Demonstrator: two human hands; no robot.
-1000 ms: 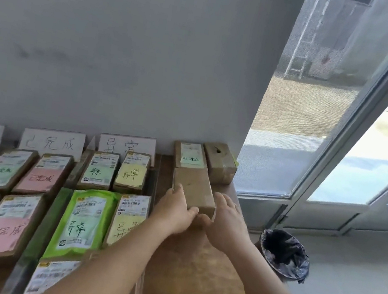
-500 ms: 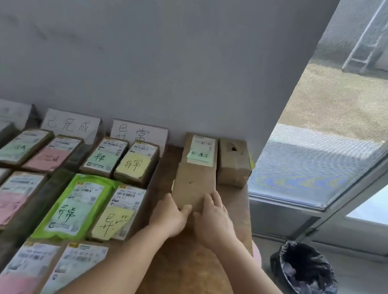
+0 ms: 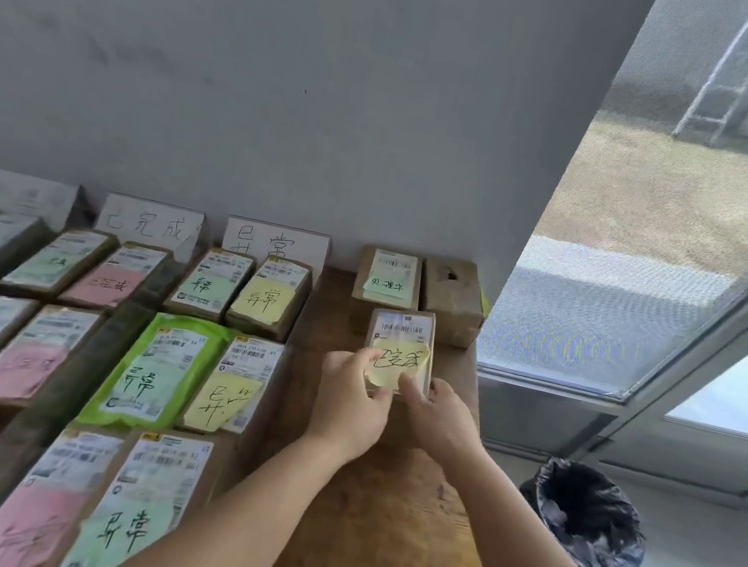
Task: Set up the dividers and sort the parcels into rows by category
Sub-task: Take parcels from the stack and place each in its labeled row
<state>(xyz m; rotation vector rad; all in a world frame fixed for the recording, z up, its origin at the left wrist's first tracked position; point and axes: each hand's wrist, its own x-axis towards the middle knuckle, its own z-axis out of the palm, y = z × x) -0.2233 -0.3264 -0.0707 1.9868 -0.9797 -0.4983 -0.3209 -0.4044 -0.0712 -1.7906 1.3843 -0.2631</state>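
Both hands, left hand and right hand, pinch the near edge of a small cardboard parcel tilted up over the worktop. It looks light and stiff; grip its side edges, sparing the loose yellow sticky note.

3 brown cardboard parcels on the bare right side of the table, 2 legible white handwritten divider cards at the wall, 1 black-lined bin.

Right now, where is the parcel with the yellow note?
Head view, right of centre: the yellow-note parcel is held by both hands, just in front of the green-note parcel near the wall.
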